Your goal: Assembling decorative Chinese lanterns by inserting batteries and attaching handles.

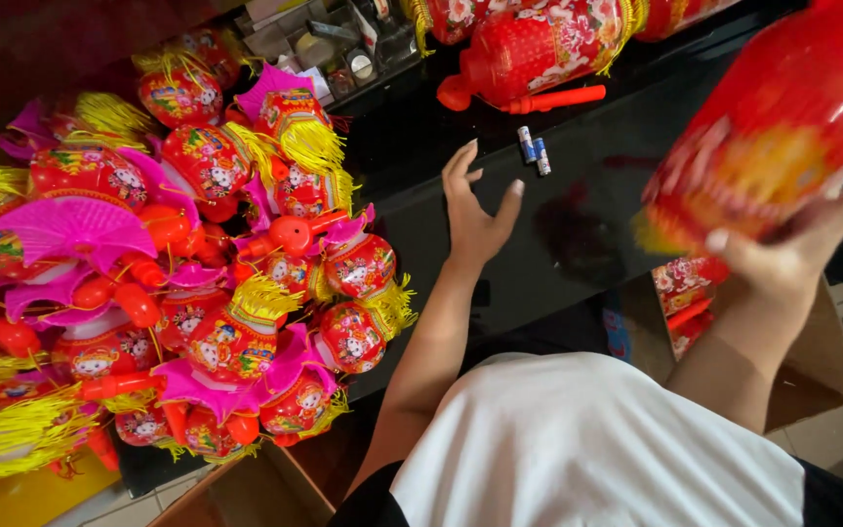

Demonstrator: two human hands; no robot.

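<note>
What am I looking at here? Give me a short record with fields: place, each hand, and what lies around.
place: black glossy counter seen from above
left hand: open, fingers spread, reaching over the counter, holding nothing
right hand: gripping a big red lantern, blurred
nearest left hand: two small batteries
far edge: another red lantern with a red handle
left side: heap of small red, pink and yellow lanterns

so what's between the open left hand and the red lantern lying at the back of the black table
In the head view, two small batteries lie on the black table between the left hand and the red lantern.
</note>
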